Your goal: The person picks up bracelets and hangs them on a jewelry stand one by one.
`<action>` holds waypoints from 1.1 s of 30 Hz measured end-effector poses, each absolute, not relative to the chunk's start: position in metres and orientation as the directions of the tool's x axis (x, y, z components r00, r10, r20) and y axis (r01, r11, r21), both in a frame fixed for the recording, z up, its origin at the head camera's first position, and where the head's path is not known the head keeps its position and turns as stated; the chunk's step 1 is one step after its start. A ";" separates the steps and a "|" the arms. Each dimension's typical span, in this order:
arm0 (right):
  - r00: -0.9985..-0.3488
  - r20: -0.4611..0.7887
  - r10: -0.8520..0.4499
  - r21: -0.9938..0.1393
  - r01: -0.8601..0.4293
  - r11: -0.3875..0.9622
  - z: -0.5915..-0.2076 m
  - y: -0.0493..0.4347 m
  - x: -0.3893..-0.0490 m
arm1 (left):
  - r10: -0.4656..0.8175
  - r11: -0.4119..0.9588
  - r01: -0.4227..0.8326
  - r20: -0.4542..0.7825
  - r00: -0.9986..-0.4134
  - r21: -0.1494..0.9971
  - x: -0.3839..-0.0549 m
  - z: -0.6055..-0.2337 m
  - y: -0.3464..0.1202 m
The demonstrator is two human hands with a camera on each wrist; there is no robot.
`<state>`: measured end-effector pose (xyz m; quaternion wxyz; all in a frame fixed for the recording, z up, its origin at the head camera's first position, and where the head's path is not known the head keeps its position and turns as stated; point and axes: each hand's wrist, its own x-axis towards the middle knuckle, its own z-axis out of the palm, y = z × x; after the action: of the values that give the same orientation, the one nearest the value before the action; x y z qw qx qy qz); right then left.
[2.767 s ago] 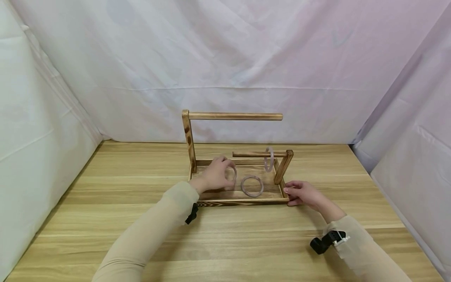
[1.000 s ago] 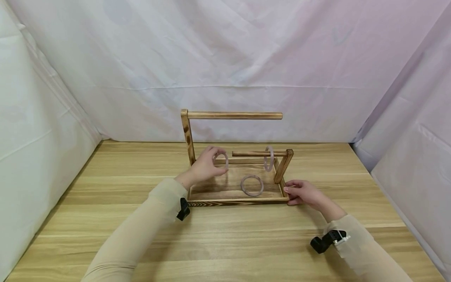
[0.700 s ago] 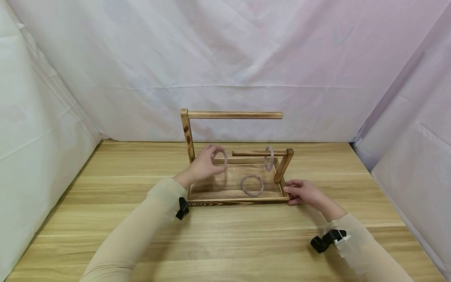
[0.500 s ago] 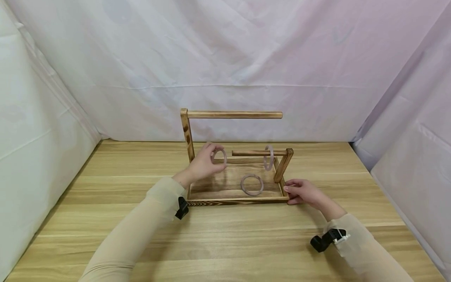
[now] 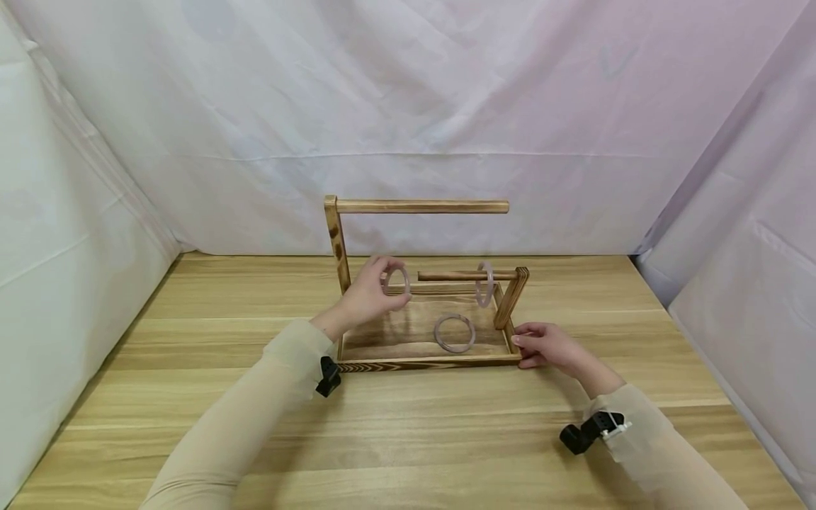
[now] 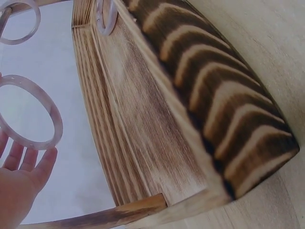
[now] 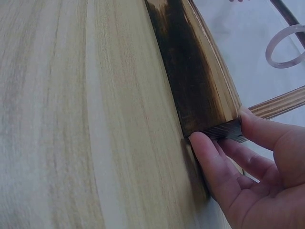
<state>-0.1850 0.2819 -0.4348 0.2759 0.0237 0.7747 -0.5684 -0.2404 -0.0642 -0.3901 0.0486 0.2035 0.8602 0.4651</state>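
My left hand [image 5: 368, 292] pinches a pale lilac bangle [image 6: 56, 117] between thumb and fingers. It holds the bangle upright above the left part of a wooden tray stand [image 5: 427, 363], just left of the free end of the lower rod [image 5: 446, 276]. A second bangle [image 5: 489, 285] hangs on that rod near its right post. Flat on the tray floor lies a third bangle [image 5: 473, 334]. My right hand [image 5: 550, 347] grips the tray's front right corner, the thumb on the rim and fingers against the outside, as the right wrist view shows.
A higher wooden rod [image 5: 423, 207] runs rightward from the tall left post [image 5: 338, 241], its right end free. The stand sits on a wood-grain table [image 5: 408, 439]. White cloth [image 5: 408, 127] hangs behind and at both sides.
Since the earliest frame, my left hand has lifted its bangle off the tray, up and to the left. Lately it has barely moved. My right hand keeps its hold on the corner.
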 end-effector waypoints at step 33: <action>-0.839 -0.465 -0.282 -0.866 0.364 0.344 -0.435 0.282 -0.186 | 0.393 0.431 0.388 0.218 -0.893 0.815 -0.235 -0.382 -0.066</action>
<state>-0.1862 0.2823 -0.4351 0.2822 0.0267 0.7695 -0.5722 -0.2345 -0.0662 -0.3818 0.0026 0.2310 0.8458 0.4809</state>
